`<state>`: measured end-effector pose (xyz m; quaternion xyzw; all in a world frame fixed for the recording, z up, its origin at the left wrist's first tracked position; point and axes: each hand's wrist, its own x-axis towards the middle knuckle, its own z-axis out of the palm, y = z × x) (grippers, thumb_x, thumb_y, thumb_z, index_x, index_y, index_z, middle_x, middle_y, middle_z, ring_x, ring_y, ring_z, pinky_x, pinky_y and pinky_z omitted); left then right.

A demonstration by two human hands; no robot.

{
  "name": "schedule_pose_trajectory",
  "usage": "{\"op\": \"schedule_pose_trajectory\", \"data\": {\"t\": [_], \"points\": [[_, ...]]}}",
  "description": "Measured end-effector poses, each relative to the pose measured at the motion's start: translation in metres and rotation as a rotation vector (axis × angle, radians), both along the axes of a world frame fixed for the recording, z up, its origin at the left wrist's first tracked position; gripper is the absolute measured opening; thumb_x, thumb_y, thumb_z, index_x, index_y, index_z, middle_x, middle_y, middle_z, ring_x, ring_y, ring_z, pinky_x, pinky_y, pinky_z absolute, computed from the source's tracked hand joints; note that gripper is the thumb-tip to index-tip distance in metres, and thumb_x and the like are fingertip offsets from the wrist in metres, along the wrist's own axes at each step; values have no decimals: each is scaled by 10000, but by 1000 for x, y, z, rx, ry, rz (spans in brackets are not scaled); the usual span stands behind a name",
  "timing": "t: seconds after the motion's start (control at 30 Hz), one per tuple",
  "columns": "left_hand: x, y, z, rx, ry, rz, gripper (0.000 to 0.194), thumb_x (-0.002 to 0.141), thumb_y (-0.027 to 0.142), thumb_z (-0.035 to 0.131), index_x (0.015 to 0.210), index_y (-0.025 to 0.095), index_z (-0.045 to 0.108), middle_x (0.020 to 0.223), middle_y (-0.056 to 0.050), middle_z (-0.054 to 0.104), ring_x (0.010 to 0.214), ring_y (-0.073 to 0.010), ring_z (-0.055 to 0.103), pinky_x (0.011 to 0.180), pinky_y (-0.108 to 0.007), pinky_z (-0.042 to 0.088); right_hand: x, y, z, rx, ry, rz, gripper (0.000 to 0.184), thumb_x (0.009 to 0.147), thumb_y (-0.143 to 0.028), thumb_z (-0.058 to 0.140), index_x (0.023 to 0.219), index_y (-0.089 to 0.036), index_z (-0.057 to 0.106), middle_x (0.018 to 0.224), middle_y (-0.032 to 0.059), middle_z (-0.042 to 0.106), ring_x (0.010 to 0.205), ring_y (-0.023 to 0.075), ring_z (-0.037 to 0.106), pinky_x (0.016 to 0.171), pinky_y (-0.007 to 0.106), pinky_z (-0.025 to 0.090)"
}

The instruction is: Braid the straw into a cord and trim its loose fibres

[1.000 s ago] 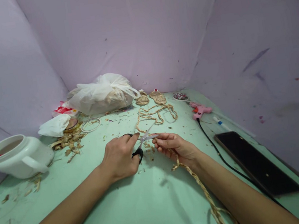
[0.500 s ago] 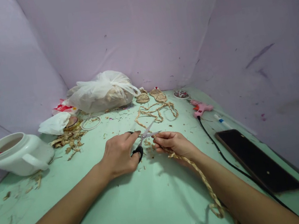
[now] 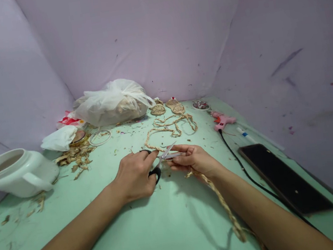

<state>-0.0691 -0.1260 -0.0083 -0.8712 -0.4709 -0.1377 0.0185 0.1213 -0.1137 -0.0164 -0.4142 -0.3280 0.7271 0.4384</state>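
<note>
My left hand (image 3: 136, 174) is closed on the black handles of a pair of scissors (image 3: 165, 156), whose blades stand apart and point right, toward the other hand. With my right hand (image 3: 195, 160) I pinch a braided straw rope (image 3: 219, 196); the blades lie right at its fingertips. From the palm the rope runs down along my right forearm to the bottom edge. A further length of braided rope (image 3: 175, 131) lies in loops on the table beyond the hands. Whether the two lengths join is hidden behind the fingers.
A white pot (image 3: 20, 174) stands left, near dry scraps (image 3: 77, 157) and a ring (image 3: 100, 138). At the back are a plastic bag (image 3: 115, 103), small woven pieces (image 3: 176, 106) and a dish (image 3: 200, 105). A pink glue gun (image 3: 224, 120), marker (image 3: 245, 135) and phone (image 3: 284, 178) lie right.
The right fingertips have shifted slightly left, closer to the scissors. The near part of the looped rope on the table has slid left. The rope hanging from my right hand has swayed.
</note>
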Motion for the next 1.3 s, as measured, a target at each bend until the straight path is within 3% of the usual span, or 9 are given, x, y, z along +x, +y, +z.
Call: {"op": "schedule_pose_trajectory", "data": {"t": [0.07,0.27,0.33,0.4,0.6,0.87,1.1,1.17,1.3], "points": [[1,3,-1,-125,-226,63,443,668,253,480,1105,211,535,851,-51,619,762,-204,570,683,-315,423,0,1,1,-21,-17,-21,329,564,-25,674,870,-131,614,723,68,697,588,155,654,511,232,533],[13,11,1,-755,-1361,298,409,571,274,638,937,140,514,647,4,581,528,-104,537,477,-206,382,-11,-10,0,-71,31,97,292,574,-57,692,844,-125,604,755,64,694,560,137,649,500,216,530],[16,12,2,-828,-1548,324,377,537,219,656,875,143,508,595,34,551,481,-75,512,446,-179,357,-17,-17,-1,-87,52,179,304,564,-102,718,842,-126,599,746,57,690,571,134,649,496,205,520],[18,13,3,-792,-1632,352,361,510,167,653,840,140,509,552,54,533,443,-57,487,444,-172,359,-22,-22,-2,-88,47,251,337,547,-146,741,851,-123,597,734,56,686,584,134,647,502,205,512],[15,23,10,-379,-1600,398,386,472,123,619,842,136,511,473,63,546,400,-71,469,431,-189,363,-27,-28,-6,-10,-82,297,299,546,-249,744,792,-114,639,674,42,667,511,94,592,503,215,471],[26,26,-2,-479,-1572,443,347,455,108,563,795,142,502,412,73,509,359,-62,417,396,-178,326,-28,-40,-1,360,-207,252,159,634,-281,667,713,-145,686,640,27,661,545,98,586,532,223,454],[7,34,-5,-579,-1333,453,329,512,227,649,803,142,521,475,30,545,382,-104,488,376,-189,306,-26,-25,-1,147,-65,79,263,576,-320,713,775,-156,664,659,11,664,475,90,582,489,223,469],[-3,31,-1,-514,-1225,412,317,568,300,639,825,154,523,480,42,525,400,-106,489,403,-203,333,-21,-18,1,137,-39,-1,276,560,-315,727,768,-147,659,671,19,666,496,96,592,510,232,484],[-13,15,8,-255,-793,160,288,672,283,541,942,185,513,570,53,510,514,-91,481,514,-208,371,-13,-11,4,152,-25,-115,294,537,-298,742,765,-135,652,654,27,662,500,107,594,521,246,486]]}}
